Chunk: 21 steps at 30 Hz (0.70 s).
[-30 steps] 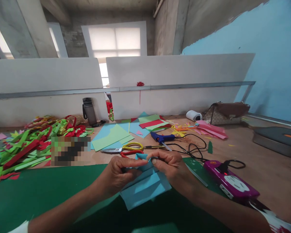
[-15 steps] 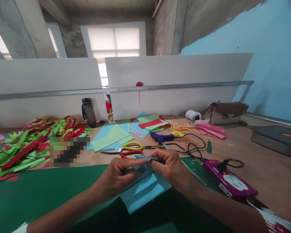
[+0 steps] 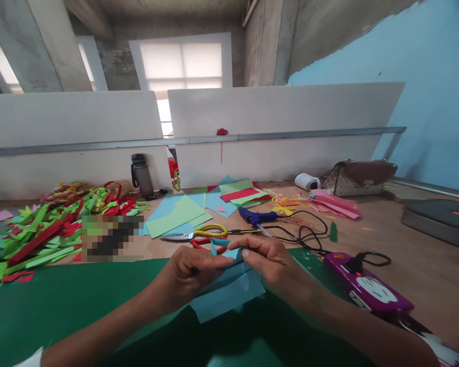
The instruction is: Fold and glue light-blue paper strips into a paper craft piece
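A sheet of light blue paper (image 3: 229, 300) with fold lines across it hangs between both hands above the green mat (image 3: 80, 300). My left hand (image 3: 195, 267) pinches its left side, the index finger lying along the upper edge. On the right, my right hand (image 3: 268, 260) grips the same edge between thumb and fingers. A folded flap stands up between the two hands. Just beyond the fingers lie scissors (image 3: 210, 232) with one yellow and one red handle, partly hidden by the paper. The blue glue gun (image 3: 258, 216) rests behind my right hand.
Cut green and red paper strips (image 3: 57, 224) are heaped at the left. Coloured sheets (image 3: 179, 216) lie at the back, near a grey bottle (image 3: 141, 176). To the right are a purple power strip (image 3: 367, 283) with black cords, pink paper (image 3: 336, 204), a handbag (image 3: 363, 178) and a grey case (image 3: 439, 221).
The blue paper's lower edge has tilted upward, and its top flap now stands higher between the fingers. Both hands keep their grip in nearly the same place.
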Each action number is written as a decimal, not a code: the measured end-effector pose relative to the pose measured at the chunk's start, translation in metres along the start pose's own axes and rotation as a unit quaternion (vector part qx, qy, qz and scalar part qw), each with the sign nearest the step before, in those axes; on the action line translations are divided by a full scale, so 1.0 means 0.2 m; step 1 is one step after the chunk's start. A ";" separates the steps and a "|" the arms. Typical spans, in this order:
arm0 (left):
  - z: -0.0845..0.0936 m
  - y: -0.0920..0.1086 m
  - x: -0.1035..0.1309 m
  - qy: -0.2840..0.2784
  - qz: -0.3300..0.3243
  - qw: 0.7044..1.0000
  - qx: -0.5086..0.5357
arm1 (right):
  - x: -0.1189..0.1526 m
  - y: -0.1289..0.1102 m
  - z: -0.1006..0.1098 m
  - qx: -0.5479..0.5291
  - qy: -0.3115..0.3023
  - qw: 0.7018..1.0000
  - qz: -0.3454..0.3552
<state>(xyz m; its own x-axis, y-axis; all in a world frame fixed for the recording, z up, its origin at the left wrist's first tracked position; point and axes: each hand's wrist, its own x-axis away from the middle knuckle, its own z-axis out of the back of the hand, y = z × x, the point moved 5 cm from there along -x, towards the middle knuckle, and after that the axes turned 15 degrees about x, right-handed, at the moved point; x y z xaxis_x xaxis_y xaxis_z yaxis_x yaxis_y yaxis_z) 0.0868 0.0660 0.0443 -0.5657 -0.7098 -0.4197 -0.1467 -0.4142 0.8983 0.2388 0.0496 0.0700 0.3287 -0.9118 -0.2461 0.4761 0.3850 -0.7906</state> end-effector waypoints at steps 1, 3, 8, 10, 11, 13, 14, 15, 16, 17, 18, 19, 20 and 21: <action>0.00 0.00 0.01 0.000 -0.004 1.000 -0.017 | 0.00 0.01 0.00 -0.007 -0.007 1.000 -0.012; 0.00 0.00 0.02 0.002 -0.011 0.998 -0.058 | 0.00 0.01 0.00 -0.013 -0.011 1.000 -0.021; -0.03 0.04 0.01 -0.015 -0.054 0.984 -0.168 | -0.01 0.02 0.00 0.001 0.014 1.000 0.008; -0.04 0.06 0.01 -0.026 -0.074 0.975 -0.210 | -0.01 0.02 0.00 0.023 0.021 0.999 0.015; -0.04 0.07 0.01 -0.030 -0.081 0.970 -0.227 | -0.01 0.01 0.00 0.034 0.025 0.999 0.020; -0.05 0.08 0.01 -0.040 -0.091 0.963 -0.250 | -0.01 -0.01 0.00 0.051 0.028 0.998 0.031; -0.05 0.08 0.01 -0.048 -0.093 0.961 -0.257 | -0.01 -0.02 0.01 0.060 0.029 0.997 0.035; -0.05 0.07 0.02 -0.056 -0.094 0.959 -0.263 | -0.01 -0.03 0.01 0.068 0.031 0.997 0.038; -0.05 0.07 0.02 -0.062 -0.094 0.957 -0.267 | -0.01 -0.03 0.02 0.075 0.034 0.996 0.042; -0.05 0.07 0.02 -0.064 -0.095 0.956 -0.270 | 0.00 -0.04 0.02 0.084 0.035 0.995 0.049; -0.05 0.07 0.02 -0.063 -0.092 0.955 -0.273 | 0.00 -0.04 0.02 0.093 0.036 0.993 0.059; -0.05 0.06 0.02 -0.060 -0.091 0.956 -0.274 | 0.00 -0.04 0.02 0.104 0.036 0.991 0.071; -0.05 0.06 0.02 -0.056 -0.090 0.957 -0.271 | 0.00 -0.04 0.02 0.116 0.036 0.989 0.084; -0.05 0.06 0.02 -0.054 -0.087 0.959 -0.266 | 0.00 -0.03 0.01 0.130 0.037 0.986 0.098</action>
<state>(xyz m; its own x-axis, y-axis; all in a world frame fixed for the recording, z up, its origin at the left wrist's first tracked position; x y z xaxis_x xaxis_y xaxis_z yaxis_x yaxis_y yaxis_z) 0.0904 0.0532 0.0522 -0.6545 -0.5521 -0.5164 0.1712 -0.7736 0.6101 0.2380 0.0467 0.0768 0.3789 -0.8202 -0.4285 0.6054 0.5699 -0.5555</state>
